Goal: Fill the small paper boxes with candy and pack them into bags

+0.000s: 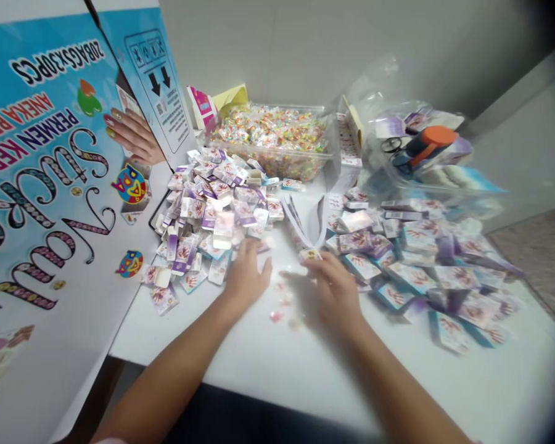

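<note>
My left hand reaches to the near edge of a heap of small white and purple boxes, thumb apart from the fingers. The fingertips are blurred, and whether they touch a box I cannot tell. My right hand is closed on the near end of a long white paper strip, bent into a V with its two arms pointing away from me. Between my hands, a few small pink and pale pieces lie on the white table.
A clear tub full of small colourful packets stands at the back. Printed boxes are heaped on the right. Behind them, a clear container holds an orange-capped item and scissors. A large printed carton stands left.
</note>
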Action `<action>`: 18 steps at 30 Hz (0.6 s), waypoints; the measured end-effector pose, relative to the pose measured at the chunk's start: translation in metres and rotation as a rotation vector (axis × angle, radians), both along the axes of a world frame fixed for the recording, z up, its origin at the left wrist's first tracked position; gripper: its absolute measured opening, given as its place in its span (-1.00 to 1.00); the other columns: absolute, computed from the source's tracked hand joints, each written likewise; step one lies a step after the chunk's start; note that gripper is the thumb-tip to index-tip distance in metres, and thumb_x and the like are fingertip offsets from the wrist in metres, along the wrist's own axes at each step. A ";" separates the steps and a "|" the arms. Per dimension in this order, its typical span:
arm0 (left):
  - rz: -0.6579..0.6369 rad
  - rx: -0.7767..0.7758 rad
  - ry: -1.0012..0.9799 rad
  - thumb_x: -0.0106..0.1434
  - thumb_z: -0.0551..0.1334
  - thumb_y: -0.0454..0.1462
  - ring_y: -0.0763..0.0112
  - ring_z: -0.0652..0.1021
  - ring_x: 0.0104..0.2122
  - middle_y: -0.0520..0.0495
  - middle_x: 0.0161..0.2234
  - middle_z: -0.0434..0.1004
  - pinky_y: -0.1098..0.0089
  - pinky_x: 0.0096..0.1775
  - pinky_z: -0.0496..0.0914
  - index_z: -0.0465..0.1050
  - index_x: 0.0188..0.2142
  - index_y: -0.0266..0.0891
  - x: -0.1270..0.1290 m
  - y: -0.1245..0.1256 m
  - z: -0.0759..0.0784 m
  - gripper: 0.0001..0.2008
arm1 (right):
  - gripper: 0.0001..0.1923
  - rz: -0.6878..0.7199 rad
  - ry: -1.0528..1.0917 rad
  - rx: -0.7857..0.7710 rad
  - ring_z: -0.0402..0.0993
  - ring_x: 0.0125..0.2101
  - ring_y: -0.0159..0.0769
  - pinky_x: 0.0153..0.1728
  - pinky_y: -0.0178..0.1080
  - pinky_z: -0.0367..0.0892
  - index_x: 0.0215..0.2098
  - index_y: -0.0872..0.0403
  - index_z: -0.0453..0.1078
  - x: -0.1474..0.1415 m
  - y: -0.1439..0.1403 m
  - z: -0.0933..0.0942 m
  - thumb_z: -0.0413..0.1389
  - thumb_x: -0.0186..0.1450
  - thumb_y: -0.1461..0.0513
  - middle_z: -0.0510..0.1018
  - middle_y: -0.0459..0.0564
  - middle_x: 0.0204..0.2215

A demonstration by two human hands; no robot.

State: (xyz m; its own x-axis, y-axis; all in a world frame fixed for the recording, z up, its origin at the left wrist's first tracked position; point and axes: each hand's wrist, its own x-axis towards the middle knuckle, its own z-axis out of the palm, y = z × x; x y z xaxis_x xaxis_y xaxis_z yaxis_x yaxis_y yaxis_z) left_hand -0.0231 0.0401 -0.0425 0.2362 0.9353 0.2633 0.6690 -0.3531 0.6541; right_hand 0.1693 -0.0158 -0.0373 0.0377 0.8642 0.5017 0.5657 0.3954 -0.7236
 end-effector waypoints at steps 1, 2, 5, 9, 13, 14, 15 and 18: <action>0.014 0.003 0.095 0.33 0.14 -0.21 0.17 0.56 -0.10 -0.27 0.14 0.31 0.21 -0.09 0.45 0.28 0.09 -0.23 0.000 -0.001 -0.001 -0.65 | -0.71 -0.007 -0.058 0.005 0.51 -0.26 -0.29 -0.28 -0.23 0.43 -0.12 0.00 0.45 0.000 0.000 -0.002 -0.08 0.39 0.34 0.48 0.05 -0.13; 0.020 0.002 0.174 0.33 0.13 -0.19 0.11 0.55 -0.06 -0.30 0.20 0.25 0.18 -0.09 0.45 0.24 0.14 -0.24 0.001 -0.002 -0.002 -0.59 | -0.68 -0.001 -0.125 0.002 0.50 -0.15 -0.24 -0.20 -0.20 0.43 -0.04 0.01 0.43 -0.001 0.001 -0.005 -0.09 0.38 0.35 0.45 0.09 -0.04; 0.011 -0.001 0.310 0.36 0.10 -0.18 0.07 0.57 -0.07 -0.32 0.26 0.17 0.18 -0.12 0.47 0.16 0.21 -0.25 0.003 -0.006 -0.001 -0.53 | -0.67 -0.005 -0.358 -0.101 0.45 -0.03 -0.13 -0.10 -0.11 0.40 0.05 0.06 0.37 -0.010 0.001 -0.012 -0.08 0.38 0.32 0.38 0.18 0.03; 0.013 -0.016 0.407 0.36 0.11 -0.17 0.14 0.60 -0.18 -0.29 0.15 0.28 0.24 -0.23 0.47 0.22 0.15 -0.24 0.002 -0.007 0.005 -0.59 | -0.78 -0.134 -0.584 -0.340 0.43 -0.25 -0.14 -0.24 -0.13 0.37 -0.14 0.10 0.41 -0.027 0.003 -0.011 -0.05 0.38 0.23 0.41 0.18 -0.12; 0.025 -0.004 0.446 0.38 0.09 -0.18 0.20 0.60 -0.24 -0.21 0.01 0.40 0.31 -0.30 0.42 0.29 0.07 -0.18 0.001 -0.008 0.009 -0.70 | -0.80 -0.143 -0.636 -0.304 0.41 -0.25 -0.14 -0.25 -0.15 0.32 -0.20 0.10 0.41 -0.030 0.005 -0.010 0.00 0.39 0.17 0.43 0.18 -0.15; 0.026 0.000 0.445 0.37 0.11 -0.17 0.19 0.60 -0.25 -0.21 -0.02 0.41 0.32 -0.31 0.41 0.29 0.08 -0.19 0.001 -0.008 0.009 -0.68 | -0.80 -0.137 -0.627 -0.280 0.40 -0.25 -0.14 -0.25 -0.15 0.31 -0.22 0.09 0.42 -0.029 0.005 -0.012 0.01 0.40 0.16 0.44 0.16 -0.17; 0.030 0.001 0.443 0.35 0.14 -0.15 0.17 0.60 -0.26 -0.21 -0.05 0.42 0.31 -0.31 0.41 0.28 0.09 -0.21 0.001 -0.008 0.008 -0.65 | -0.81 -0.129 -0.607 -0.264 0.40 -0.24 -0.14 -0.26 -0.16 0.30 -0.23 0.08 0.42 -0.028 0.004 -0.013 0.01 0.40 0.17 0.45 0.15 -0.19; 0.051 -0.018 0.436 0.29 0.20 -0.14 0.14 0.59 -0.30 -0.21 -0.10 0.41 0.28 -0.32 0.40 0.32 0.05 -0.25 0.002 -0.009 0.005 -0.61 | -0.82 -0.103 -0.459 -0.276 0.40 -0.28 -0.17 -0.30 -0.18 0.29 -0.30 0.07 0.40 -0.024 0.003 -0.015 0.00 0.40 0.21 0.45 0.08 -0.28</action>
State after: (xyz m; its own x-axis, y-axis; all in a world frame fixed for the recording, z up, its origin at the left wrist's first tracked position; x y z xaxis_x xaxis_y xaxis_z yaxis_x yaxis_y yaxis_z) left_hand -0.0208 0.0309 -0.0375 0.2746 0.9524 0.1327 0.9003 -0.3031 0.3125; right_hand 0.1450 -0.0126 -0.0525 -0.0404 0.9696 0.2414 0.8739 0.1514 -0.4619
